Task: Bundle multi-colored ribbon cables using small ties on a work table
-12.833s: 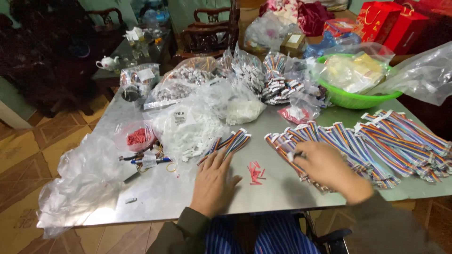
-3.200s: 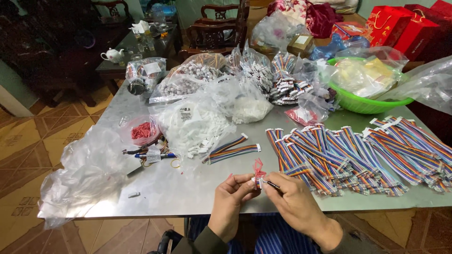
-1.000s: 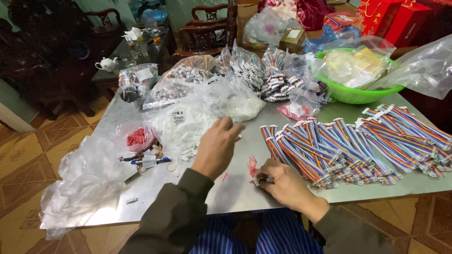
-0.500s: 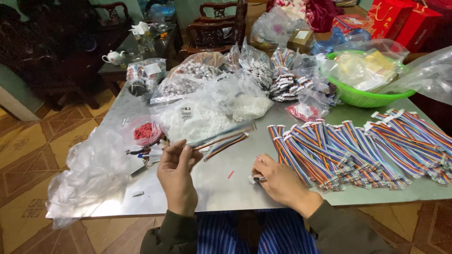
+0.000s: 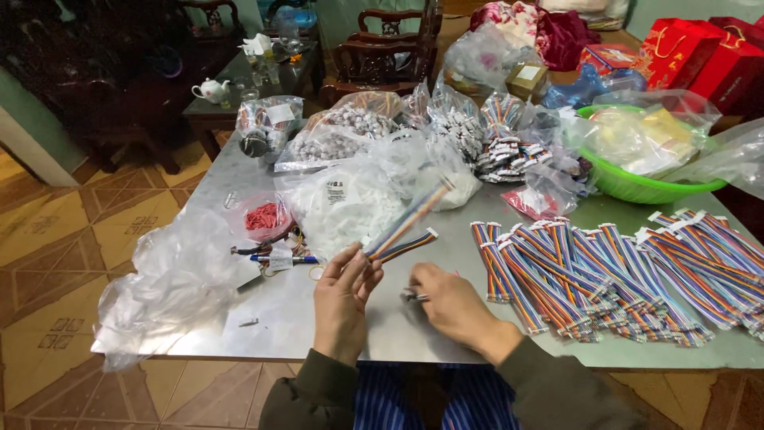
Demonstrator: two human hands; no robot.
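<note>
Now the left hand [image 5: 344,296] pinches the near end of a rainbow ribbon cable [image 5: 407,220] between thumb and fingertips, and this cable rises away from the person, tilted to the upper right, above the metal table [image 5: 334,334]. It is a flat strip of many thin coloured wires, blurred at its far end. A second ribbon cable [image 5: 404,245] lies flat just below it on the table. The right hand [image 5: 452,304] rests on the table with fingers curled closed around a small dark metal piece [image 5: 411,296]; what it is I cannot tell. To the right lies a wide pile of the same ribbon cables [image 5: 613,275], and behind stand clear plastic bags [image 5: 358,199] and a green basin [image 5: 637,187]. Half a second ago the left hand was more to the left and the cable was lower, nearer to the table; the right hand has stayed almost in its place.
</note>
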